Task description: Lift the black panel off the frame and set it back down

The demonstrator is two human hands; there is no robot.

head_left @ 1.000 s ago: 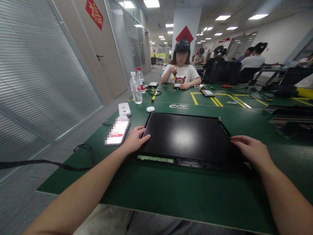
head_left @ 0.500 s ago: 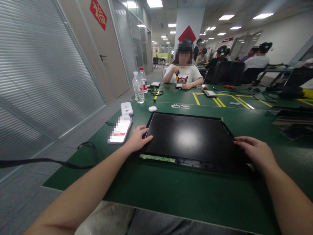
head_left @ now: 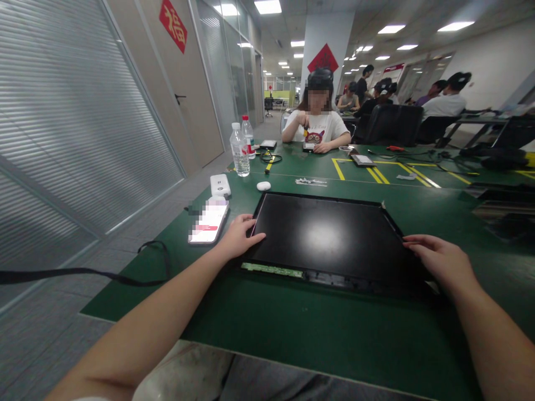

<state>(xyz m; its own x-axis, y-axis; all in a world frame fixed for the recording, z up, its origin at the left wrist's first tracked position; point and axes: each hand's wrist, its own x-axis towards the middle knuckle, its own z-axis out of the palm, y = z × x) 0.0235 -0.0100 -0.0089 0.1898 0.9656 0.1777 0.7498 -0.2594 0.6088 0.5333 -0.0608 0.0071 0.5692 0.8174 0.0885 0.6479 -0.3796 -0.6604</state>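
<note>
A large black display panel (head_left: 326, 234) lies flat on the green table (head_left: 301, 328) in front of me, with a thin green circuit strip (head_left: 271, 270) along its near edge. My left hand (head_left: 239, 236) grips the panel's left edge, thumb on top and fingers curled round the side. My right hand (head_left: 441, 260) holds the panel's right near edge, fingers bent over it.
A phone (head_left: 209, 221), a white box (head_left: 220, 185) and a white earbud case (head_left: 263, 186) lie to the left. Two water bottles (head_left: 240, 150) stand behind. A black cable (head_left: 83, 274) hangs off the table's left. A person (head_left: 316, 125) works opposite; others sit further back.
Both hands keep their hold on the panel's edges. The view has drifted slightly left, so everything sits a little further right in the picture.
</note>
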